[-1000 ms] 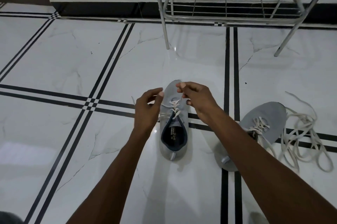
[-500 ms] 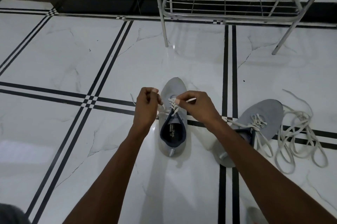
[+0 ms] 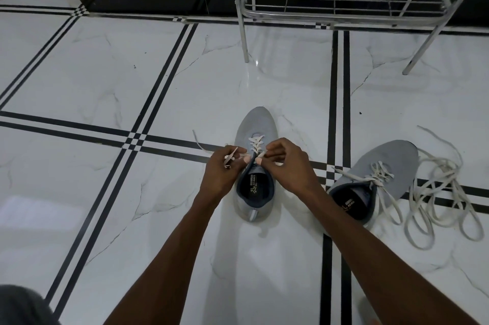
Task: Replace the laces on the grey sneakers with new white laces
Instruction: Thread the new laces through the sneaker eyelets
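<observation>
Head view: both hands, left (image 3: 221,170) and right (image 3: 287,163), pinch lace ends (image 3: 230,157) at the middle sneaker's (image 3: 255,166) top eyelets, lacing nearly done; right of it, the second sneaker (image 3: 381,179) looks laced but untied.

My sneaker (image 3: 255,123) is grey, navy-lined, white-laced; its mate (image 3: 389,163) matches; the floor (image 3: 79,73) is white marble, black-striped.

two bare forearms reach in from the bottom edge, no sleeves, watch or rings in sight. the left hand (image 3: 221,175) and right hand (image 3: 287,166) wear no gloves. nails are short and pale. dark grey cloth (image 3: 21,306) shows at the lower left corner.
</observation>
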The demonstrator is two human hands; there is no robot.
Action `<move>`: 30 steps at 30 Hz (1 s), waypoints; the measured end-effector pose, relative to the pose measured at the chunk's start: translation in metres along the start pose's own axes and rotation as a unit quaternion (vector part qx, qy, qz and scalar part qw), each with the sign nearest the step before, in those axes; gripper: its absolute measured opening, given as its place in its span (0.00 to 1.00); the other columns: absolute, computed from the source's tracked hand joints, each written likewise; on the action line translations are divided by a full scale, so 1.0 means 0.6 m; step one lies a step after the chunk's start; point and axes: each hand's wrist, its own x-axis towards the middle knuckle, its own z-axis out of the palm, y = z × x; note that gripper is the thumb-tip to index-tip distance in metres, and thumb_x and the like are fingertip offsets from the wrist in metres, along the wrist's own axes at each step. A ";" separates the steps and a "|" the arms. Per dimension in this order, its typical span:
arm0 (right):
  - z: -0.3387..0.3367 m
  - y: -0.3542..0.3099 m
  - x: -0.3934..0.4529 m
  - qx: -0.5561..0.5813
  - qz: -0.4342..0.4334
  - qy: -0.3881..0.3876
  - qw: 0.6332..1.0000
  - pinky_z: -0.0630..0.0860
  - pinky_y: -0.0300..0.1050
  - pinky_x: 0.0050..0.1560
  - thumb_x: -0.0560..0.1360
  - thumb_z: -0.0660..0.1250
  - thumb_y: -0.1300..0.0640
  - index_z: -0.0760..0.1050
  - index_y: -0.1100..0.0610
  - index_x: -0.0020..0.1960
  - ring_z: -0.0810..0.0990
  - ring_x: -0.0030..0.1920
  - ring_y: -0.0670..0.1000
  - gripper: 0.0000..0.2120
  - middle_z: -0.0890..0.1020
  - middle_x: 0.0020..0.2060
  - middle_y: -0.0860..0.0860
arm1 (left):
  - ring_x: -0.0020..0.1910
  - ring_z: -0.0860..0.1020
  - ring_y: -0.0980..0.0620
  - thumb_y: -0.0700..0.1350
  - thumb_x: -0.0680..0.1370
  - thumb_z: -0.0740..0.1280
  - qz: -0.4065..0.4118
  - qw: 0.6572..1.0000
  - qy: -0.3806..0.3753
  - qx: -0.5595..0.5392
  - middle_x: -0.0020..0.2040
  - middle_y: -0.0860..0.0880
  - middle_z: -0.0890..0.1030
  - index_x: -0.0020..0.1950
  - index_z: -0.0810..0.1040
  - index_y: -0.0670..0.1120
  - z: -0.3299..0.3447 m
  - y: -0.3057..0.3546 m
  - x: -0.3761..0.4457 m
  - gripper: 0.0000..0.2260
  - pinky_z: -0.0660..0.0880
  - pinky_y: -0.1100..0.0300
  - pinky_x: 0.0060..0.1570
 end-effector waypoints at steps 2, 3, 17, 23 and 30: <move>-0.001 0.007 -0.005 0.006 0.000 0.002 1.000 0.80 0.36 0.47 0.67 0.81 0.52 0.77 0.56 0.50 0.84 0.45 0.43 0.19 0.85 0.44 0.48 | 0.53 0.82 0.53 0.51 0.77 0.75 0.006 1.000 0.000 0.006 0.51 0.52 0.84 0.52 0.84 0.50 0.001 -0.004 0.002 0.06 0.79 0.57 0.53; -0.002 0.010 -0.007 0.001 0.000 0.005 1.000 0.80 0.38 0.48 0.66 0.82 0.51 0.76 0.55 0.49 0.84 0.46 0.44 0.20 0.85 0.44 0.47 | 0.52 0.81 0.53 0.51 0.77 0.75 0.006 1.000 0.004 0.012 0.49 0.52 0.84 0.50 0.84 0.50 0.002 -0.004 0.001 0.06 0.79 0.56 0.52; 0.003 0.016 -0.016 -0.040 -0.065 0.021 0.997 0.82 0.41 0.50 0.74 0.74 0.55 0.86 0.55 0.51 0.84 0.44 0.40 0.07 0.87 0.43 0.45 | 0.47 0.81 0.50 0.48 0.83 0.65 -0.033 0.997 0.051 0.051 0.47 0.48 0.84 0.52 0.81 0.44 0.024 -0.009 -0.011 0.09 0.76 0.58 0.48; -0.002 0.017 -0.017 -0.025 -0.042 0.021 0.999 0.81 0.37 0.50 0.76 0.72 0.54 0.87 0.53 0.51 0.84 0.44 0.39 0.07 0.87 0.43 0.43 | 0.42 0.77 0.54 0.48 0.85 0.63 -0.083 0.994 0.066 -0.005 0.41 0.52 0.80 0.45 0.76 0.49 0.017 -0.008 -0.015 0.10 0.71 0.66 0.41; -0.007 0.010 -0.018 0.011 -0.018 0.004 1.000 0.80 0.36 0.49 0.75 0.74 0.53 0.87 0.52 0.51 0.84 0.44 0.38 0.06 0.87 0.42 0.43 | 0.51 0.80 0.54 0.54 0.85 0.61 -0.029 0.993 0.114 0.007 0.50 0.52 0.82 0.55 0.80 0.46 0.009 0.027 -0.016 0.14 0.75 0.62 0.49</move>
